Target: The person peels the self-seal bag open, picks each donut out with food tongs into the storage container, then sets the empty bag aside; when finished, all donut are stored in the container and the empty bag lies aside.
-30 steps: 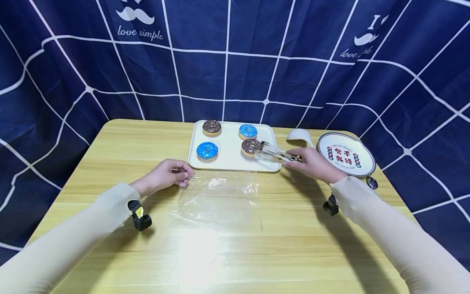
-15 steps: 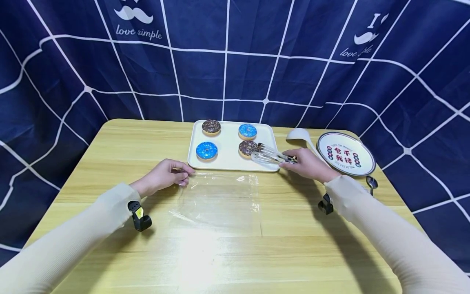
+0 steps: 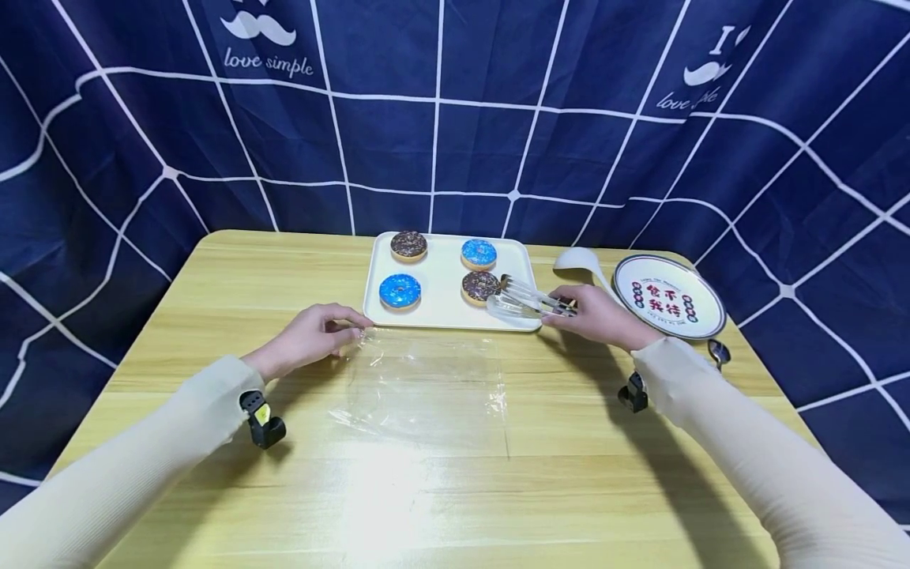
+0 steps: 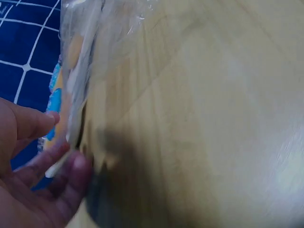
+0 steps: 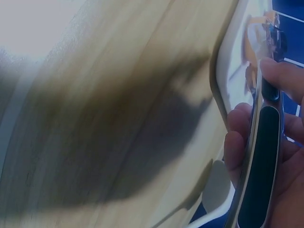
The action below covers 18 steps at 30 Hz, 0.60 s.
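My left hand (image 3: 316, 336) is at the near left corner of a white tray (image 3: 444, 320). Its thumb and fingertips pinch the upper left corner of a clear plastic bag (image 3: 426, 387), which lies flat in front of the tray; the thumb is blurred in the left wrist view. My right hand (image 3: 603, 316) grips metal tongs with dark handle pads (image 5: 261, 166) and clear ends. The tongs' ends (image 3: 515, 300) overlap the right side of the near chocolate donut (image 3: 480, 288). A near blue donut (image 3: 400, 292), a far blue donut (image 3: 479, 254) and a far chocolate donut (image 3: 408, 246) also sit on the tray.
Right of the tray lies a white ladle (image 3: 579, 261), its handle passing behind my right hand. Beside it is a round plate (image 3: 668, 296) with red lettering, and a dark spoon (image 3: 720, 353) at its near edge. A dark blue curtain (image 3: 398, 142) encloses the table (image 3: 462, 506).
My right hand and the tongs have moved slightly left, and the near chocolate donut shifted left too. My left hand has moved slightly left and back, its curled fingertips less visible.
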Tool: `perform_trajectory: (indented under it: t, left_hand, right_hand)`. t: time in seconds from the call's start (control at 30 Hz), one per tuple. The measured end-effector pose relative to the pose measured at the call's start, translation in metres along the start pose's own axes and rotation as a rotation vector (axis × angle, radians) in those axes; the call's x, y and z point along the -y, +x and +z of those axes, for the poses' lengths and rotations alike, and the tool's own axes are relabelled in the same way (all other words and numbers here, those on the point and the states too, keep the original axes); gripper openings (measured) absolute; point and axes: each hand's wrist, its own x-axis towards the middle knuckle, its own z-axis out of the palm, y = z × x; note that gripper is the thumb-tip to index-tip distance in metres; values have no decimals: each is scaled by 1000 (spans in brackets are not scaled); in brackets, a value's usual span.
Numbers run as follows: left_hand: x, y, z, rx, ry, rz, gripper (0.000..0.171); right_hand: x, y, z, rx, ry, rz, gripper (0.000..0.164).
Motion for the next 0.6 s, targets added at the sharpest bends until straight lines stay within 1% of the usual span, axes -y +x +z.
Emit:
perform_trajectory:
  t: [0.1,0.17,0.27,0.33,0.43,0.5,0.6]
  left_hand:
    - [-6,-3,-5,-78,149,99,26]
    - [-14,-6,-9,-128,239,166,25]
    - [-30,-10,-9,-165,368,278,25]
    - [-40,-13,-4,-152,457,343,26]
    - [-46,-20,9,-82,576,428,31]
    - [-45,-25,20,-18,631,450,35]
    - [-39,-31,35,60,688,452,43]
  right_hand:
    - [0,-5,-5,-19,-3,14,40]
    - [0,-10,-8,-41,-10,19,42]
    - [-2,-17,-12,-60,-7,42,39]
    - [-5,-22,-14,-68,5,77,36]
    - [-9,-30,-15,-75,10,132,34]
    - [-13,-34,-15,-86,-10,153,32]
    - [-17,-38,-15,-97,-54,182,31]
